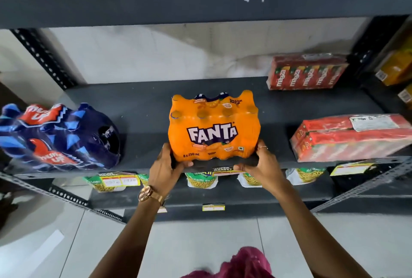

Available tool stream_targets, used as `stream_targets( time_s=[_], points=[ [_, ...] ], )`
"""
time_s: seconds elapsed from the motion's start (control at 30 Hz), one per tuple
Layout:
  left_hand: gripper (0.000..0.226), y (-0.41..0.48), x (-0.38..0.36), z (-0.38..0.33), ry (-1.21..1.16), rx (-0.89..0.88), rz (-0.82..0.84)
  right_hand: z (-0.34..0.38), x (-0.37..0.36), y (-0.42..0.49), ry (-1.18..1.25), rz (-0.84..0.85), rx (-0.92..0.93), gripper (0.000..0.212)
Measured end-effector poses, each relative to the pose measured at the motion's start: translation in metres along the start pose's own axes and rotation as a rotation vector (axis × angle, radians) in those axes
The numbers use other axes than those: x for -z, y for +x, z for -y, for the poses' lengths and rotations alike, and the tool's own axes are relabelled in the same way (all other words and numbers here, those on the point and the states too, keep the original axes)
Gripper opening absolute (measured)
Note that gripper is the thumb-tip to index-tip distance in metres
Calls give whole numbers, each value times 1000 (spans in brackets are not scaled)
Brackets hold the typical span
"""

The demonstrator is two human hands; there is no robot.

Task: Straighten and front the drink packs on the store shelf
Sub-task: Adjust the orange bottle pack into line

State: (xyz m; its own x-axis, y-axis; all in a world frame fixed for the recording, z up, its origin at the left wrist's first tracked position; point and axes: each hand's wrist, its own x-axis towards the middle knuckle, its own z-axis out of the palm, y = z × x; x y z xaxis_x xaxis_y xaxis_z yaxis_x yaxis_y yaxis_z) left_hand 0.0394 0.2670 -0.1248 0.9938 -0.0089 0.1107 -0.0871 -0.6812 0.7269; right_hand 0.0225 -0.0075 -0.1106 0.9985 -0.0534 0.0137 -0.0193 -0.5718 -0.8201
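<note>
An orange Fanta pack [214,126] stands upright at the front middle of the dark grey shelf [145,103], label facing me. My left hand [166,164] grips its lower left corner and my right hand [260,161] grips its lower right corner at the shelf edge. A blue Thums Up pack [58,137] lies tilted on its side at the left. A red Maaza carton pack [350,137] lies askew at the front right, and another red Maaza pack [305,72] sits at the back right.
The upper shelf beam [200,3] hangs overhead. Perforated uprights [42,54] frame the sides. Green snack bags [200,179] and price tags [118,180] sit on the shelf below. Yellow boxes [396,63] fill the neighbouring rack at right. White floor tiles lie below.
</note>
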Motion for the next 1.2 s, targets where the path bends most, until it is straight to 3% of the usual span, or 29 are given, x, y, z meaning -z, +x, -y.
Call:
stream_targets(
  time_s=[0.27, 0.43, 0.57, 0.77, 0.87, 0.9, 0.97, 1.03, 1.1, 1.13, 1.2],
  points=[
    [53, -5, 5, 17, -84, -44, 65, -4, -12, -13, 5, -106, -6, 62],
    [54, -9, 7, 12, -119, -75, 50, -6, -12, -14, -9, -74, 9, 69],
    [72, -11, 2, 11, -105, -17, 18, -3, -18, -15, -56, -87, 13, 65],
    [64, -11, 2, 12, -97, -10, -18, -3, -15, -16, -34, -81, 26, 68],
    [60, -15, 1, 7, -101, -32, -52, -3, -11, -15, -3, -53, 38, 80],
    [65, -19, -5, 1, -132, -42, -100, -3, -5, -16, 17, -11, 54, 84],
    [97, -31, -11, -2, -179, -4, -257, 0, 10, -24, 117, 42, 124, 94],
    [108, -50, -28, -29, -104, 31, -489, -8, 48, -43, 201, -86, 179, 81],
    [82, -74, -61, -79, -24, -125, -585, -30, 97, -66, 250, -400, 170, 50],
    [72, -82, -84, -103, 11, -259, -559, -44, 122, -77, 301, -562, 134, 40],
    [75, -91, -140, -150, 13, -470, -415, -87, 166, -89, 363, -755, 45, 44]
  ],
)
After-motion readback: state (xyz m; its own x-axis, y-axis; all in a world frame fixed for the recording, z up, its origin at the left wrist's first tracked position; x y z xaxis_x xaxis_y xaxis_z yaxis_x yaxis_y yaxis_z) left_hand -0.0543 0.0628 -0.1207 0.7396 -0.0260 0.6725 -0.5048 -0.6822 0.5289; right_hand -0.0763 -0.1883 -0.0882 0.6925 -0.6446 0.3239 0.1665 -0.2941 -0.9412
